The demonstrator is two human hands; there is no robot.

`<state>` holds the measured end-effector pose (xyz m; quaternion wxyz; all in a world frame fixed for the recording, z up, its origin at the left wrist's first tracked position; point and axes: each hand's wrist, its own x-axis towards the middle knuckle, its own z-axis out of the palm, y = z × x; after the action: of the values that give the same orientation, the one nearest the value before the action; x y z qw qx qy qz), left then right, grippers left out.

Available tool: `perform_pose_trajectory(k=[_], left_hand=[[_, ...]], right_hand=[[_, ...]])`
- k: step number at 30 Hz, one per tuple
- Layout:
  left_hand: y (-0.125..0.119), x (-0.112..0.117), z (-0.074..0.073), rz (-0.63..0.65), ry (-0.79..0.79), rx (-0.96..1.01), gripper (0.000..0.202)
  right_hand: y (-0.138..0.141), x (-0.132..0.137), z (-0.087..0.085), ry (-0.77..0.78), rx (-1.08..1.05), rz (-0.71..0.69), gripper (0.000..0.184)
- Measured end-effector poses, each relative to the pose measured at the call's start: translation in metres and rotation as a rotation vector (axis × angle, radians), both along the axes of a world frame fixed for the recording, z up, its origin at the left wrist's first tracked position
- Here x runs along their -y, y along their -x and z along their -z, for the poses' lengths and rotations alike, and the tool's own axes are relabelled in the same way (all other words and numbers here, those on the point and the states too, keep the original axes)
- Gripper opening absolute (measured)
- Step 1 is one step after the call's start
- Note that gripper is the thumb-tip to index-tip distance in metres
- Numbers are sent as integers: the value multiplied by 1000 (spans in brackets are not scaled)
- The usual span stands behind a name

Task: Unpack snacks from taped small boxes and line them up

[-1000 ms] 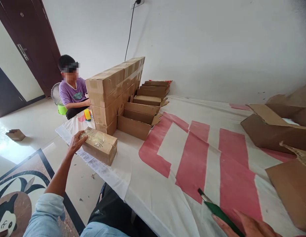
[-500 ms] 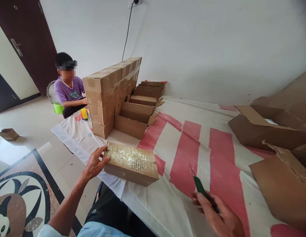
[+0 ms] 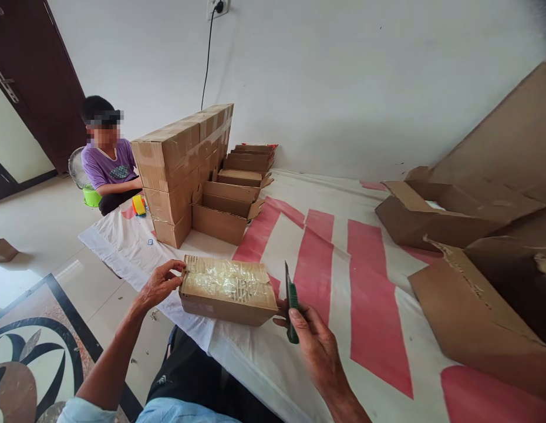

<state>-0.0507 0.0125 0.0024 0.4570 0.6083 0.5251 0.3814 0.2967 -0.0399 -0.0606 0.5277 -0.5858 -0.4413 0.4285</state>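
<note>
A closed cardboard box (image 3: 229, 288) with clear tape over its top lies on the cloth in front of me. My left hand (image 3: 161, 285) grips its left end, fingers bent round the top corner. In my right hand (image 3: 312, 335) is a green utility knife (image 3: 292, 305), its blade out and pointing up. That hand is at the right end of the box, with some fingertips close to it; whether they touch is hard to tell.
Stacked taped boxes (image 3: 167, 170) stand ahead, with open boxes (image 3: 220, 220) beside them. Larger open cartons (image 3: 467, 311) are at the right. A person in a purple shirt (image 3: 110, 164) sits beyond the stack. A yellow tape roll (image 3: 139, 205) lies near the cloth's edge.
My right hand has moved left with the utility knife, up to the right end of the box. The knife now points more upright. My left hand stays on the box.
</note>
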Motion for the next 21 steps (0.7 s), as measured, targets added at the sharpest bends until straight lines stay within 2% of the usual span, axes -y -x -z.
perform_pose_trajectory(k=[6, 13, 17, 21], left_hand=[[-10, -6, -7, -53, -61, -91, 22], [-11, -11, 3, -82, -117, -119, 21], [-11, -12, 5, -4, -156, -69, 24], [-12, -10, 1, 83, -119, 5, 32]], right_hand=[[-1, 3, -7, -33, 9, -57, 64], [-4, 1, -7, -45, 33, -60, 66], [-10, -1, -9, -71, 93, -46, 65], [-20, -4, -19, -120, 153, -35, 64]])
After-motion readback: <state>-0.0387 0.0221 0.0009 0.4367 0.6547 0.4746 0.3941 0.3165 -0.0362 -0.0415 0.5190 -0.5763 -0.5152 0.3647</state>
